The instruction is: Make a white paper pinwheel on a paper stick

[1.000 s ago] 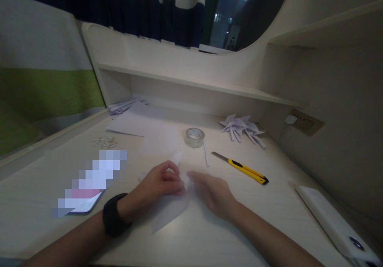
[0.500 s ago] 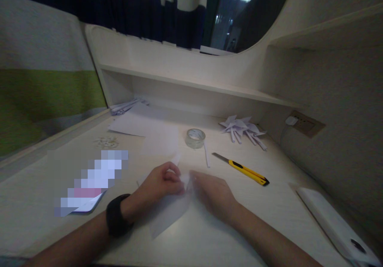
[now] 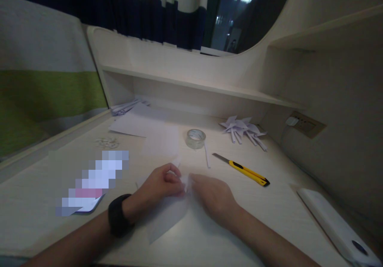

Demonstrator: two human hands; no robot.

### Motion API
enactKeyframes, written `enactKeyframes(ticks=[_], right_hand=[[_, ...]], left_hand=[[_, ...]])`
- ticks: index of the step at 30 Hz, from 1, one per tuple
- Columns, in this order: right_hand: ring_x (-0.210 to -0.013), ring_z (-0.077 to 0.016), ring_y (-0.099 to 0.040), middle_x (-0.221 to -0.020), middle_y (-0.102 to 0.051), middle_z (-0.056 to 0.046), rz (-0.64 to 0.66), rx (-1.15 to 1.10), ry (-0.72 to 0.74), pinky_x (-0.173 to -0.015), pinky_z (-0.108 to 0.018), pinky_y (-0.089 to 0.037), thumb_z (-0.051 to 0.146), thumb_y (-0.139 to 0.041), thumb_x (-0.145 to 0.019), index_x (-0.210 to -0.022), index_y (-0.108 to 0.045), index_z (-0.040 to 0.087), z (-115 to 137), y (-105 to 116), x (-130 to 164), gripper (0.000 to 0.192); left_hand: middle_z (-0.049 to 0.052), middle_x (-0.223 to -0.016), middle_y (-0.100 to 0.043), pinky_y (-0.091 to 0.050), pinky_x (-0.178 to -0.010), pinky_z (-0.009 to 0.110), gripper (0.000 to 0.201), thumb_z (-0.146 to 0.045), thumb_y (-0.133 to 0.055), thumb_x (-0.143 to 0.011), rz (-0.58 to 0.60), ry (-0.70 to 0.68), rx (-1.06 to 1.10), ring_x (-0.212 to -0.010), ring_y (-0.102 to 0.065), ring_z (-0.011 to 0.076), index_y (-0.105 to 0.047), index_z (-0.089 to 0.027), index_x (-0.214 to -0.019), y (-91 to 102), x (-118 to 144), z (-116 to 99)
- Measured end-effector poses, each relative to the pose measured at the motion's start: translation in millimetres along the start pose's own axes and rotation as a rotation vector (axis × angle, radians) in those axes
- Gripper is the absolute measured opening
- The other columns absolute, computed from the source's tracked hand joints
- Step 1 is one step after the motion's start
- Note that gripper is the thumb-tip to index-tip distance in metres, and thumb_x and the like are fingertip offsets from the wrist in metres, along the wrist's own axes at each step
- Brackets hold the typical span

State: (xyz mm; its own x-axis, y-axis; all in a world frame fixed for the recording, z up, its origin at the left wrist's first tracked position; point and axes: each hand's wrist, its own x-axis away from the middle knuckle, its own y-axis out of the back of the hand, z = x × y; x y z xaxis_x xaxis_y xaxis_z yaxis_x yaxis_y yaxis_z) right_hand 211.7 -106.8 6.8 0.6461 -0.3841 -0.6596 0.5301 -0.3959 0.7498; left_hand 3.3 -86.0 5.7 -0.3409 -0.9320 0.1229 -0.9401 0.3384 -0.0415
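Pale desk (image 3: pixel 269 211), dim room, curtains behind | left hand (image 3: pixel 160 185) pinching folded paper (image 3: pixel 167 215), right hand (image 3: pixel 212 197) pressing it flat at desk centre | cutter (image 3: pixel 242 169), tape roll (image 3: pixel 195 138) beyond | hands barely shifted since earlier.

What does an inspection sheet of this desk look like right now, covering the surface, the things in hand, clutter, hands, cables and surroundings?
Surface: pale wooden desk, dimly lit.
Things in hand: white folded paper lying flat under both hands.
Clutter: tape roll; yellow utility knife, blade out; folded paper shapes at the back; loose sheets; small white scraps; a thin paper strip; a white device at the right edge.
Hands: left hand, black wristband, pinches the paper's fold; right hand presses flat on it.
Cables: white plug in the wall socket, cord running down.
Surroundings: shelf above the desk, striped curtain, dark window.
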Motion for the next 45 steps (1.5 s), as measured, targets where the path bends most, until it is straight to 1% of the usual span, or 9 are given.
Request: enactKeyframes(ticks=[5,9,15,22,28,32,37,41,45], right_hand=[[-0.106,-0.0241,-0.062,-0.111,-0.067,-0.016,0.032,0.086,0.096,-0.089,-0.038,-0.054,0.013,-0.039,-0.092,-0.107,-0.061,0.01,8.1,4.0,-0.8,0.026],[-0.107,-0.0287,-0.061,-0.11,-0.066,-0.021,0.063,0.176,0.163,-0.088,-0.042,-0.054,0.01,-0.042,-0.089,-0.103,-0.062,0.006,15.6,5.7,-1.5,0.025],[-0.099,-0.0272,-0.064,-0.104,-0.068,-0.021,0.023,0.29,0.174,-0.082,-0.041,-0.056,0.008,-0.04,-0.088,-0.099,-0.063,0.005,19.7,-2.0,0.8,0.025],[-0.089,-0.0272,-0.068,-0.098,-0.069,-0.023,-0.037,0.314,0.146,-0.074,-0.038,-0.058,0.006,-0.04,-0.087,-0.093,-0.064,0.002,22.2,-9.6,2.5,0.025],[-0.091,-0.0253,-0.067,-0.098,-0.069,-0.022,-0.067,0.292,0.132,-0.076,-0.036,-0.057,0.008,-0.043,-0.088,-0.096,-0.063,0.003,22.0,-8.5,1.5,0.022],[-0.089,-0.0248,-0.067,-0.099,-0.069,-0.021,-0.066,0.294,0.128,-0.075,-0.035,-0.057,0.007,-0.043,-0.087,-0.096,-0.064,0.003,21.5,-6.9,0.2,0.023],[-0.09,-0.0251,-0.067,-0.098,-0.07,-0.021,-0.061,0.31,0.141,-0.074,-0.036,-0.057,0.008,-0.041,-0.088,-0.095,-0.064,0.003,21.5,-5.5,-0.4,0.025],[-0.091,-0.0261,-0.067,-0.098,-0.07,-0.021,-0.018,0.297,0.218,-0.074,-0.037,-0.057,0.007,-0.038,-0.087,-0.096,-0.065,0.003,21.5,-4.2,-0.1,0.028],[-0.09,-0.0281,-0.067,-0.098,-0.069,-0.023,-0.007,0.303,0.222,-0.074,-0.039,-0.057,0.007,-0.039,-0.086,-0.097,-0.064,0.001,21.9,-3.7,1.2,0.028]], left_hand=[[-0.002,-0.059,-0.066,-0.051,-0.06,0.029,0.03,-0.019,-0.073,-0.06,0.001,0.032,0.015,-0.062,-0.067,0.0187,-0.05,-0.018,-0.079,-0.6,0.2,1.2],[-0.004,-0.057,-0.064,-0.05,-0.058,0.027,0.029,-0.017,-0.072,-0.06,0.006,0.026,0.004,-0.059,-0.066,0.0167,-0.05,-0.017,-0.079,0.1,-1.4,4.2],[-0.002,-0.055,-0.065,-0.044,-0.051,0.023,0.025,-0.016,-0.07,-0.059,-0.021,0.0,-0.106,-0.054,-0.064,0.0151,-0.05,-0.017,-0.075,0.2,-3.4,6.9],[-0.002,-0.055,-0.065,-0.046,-0.053,0.024,0.024,-0.017,-0.071,-0.059,-0.036,0.028,-0.09,-0.056,-0.066,0.0174,-0.051,-0.017,-0.072,-1.4,-3.8,8.2],[-0.001,-0.059,-0.067,-0.047,-0.057,0.025,0.027,-0.02,-0.074,-0.061,-0.027,0.009,-0.034,-0.059,-0.066,0.0165,-0.054,-0.015,-0.078,-0.5,-2.6,7.4],[0.001,-0.065,-0.068,-0.048,-0.062,0.026,0.032,-0.022,-0.076,-0.062,0.023,0.0,0.044,-0.063,-0.066,0.0165,-0.055,-0.015,-0.086,-0.7,-1.9,8.3],[0.003,-0.068,-0.069,-0.05,-0.066,0.029,0.03,-0.023,-0.073,-0.065,0.038,0.033,0.148,-0.067,-0.066,0.0172,-0.056,-0.014,-0.088,-1.6,-0.3,9.5],[0.001,-0.062,-0.066,-0.05,-0.064,0.029,0.03,-0.022,-0.073,-0.065,0.036,0.032,0.17,-0.062,-0.064,0.0157,-0.058,-0.013,-0.088,-0.9,0.2,11.2],[0.0,-0.06,-0.065,-0.05,-0.064,0.029,0.03,-0.021,-0.075,-0.062,0.025,0.052,0.191,-0.061,-0.064,0.0155,-0.058,-0.013,-0.086,-2.8,0.6,8.8]])
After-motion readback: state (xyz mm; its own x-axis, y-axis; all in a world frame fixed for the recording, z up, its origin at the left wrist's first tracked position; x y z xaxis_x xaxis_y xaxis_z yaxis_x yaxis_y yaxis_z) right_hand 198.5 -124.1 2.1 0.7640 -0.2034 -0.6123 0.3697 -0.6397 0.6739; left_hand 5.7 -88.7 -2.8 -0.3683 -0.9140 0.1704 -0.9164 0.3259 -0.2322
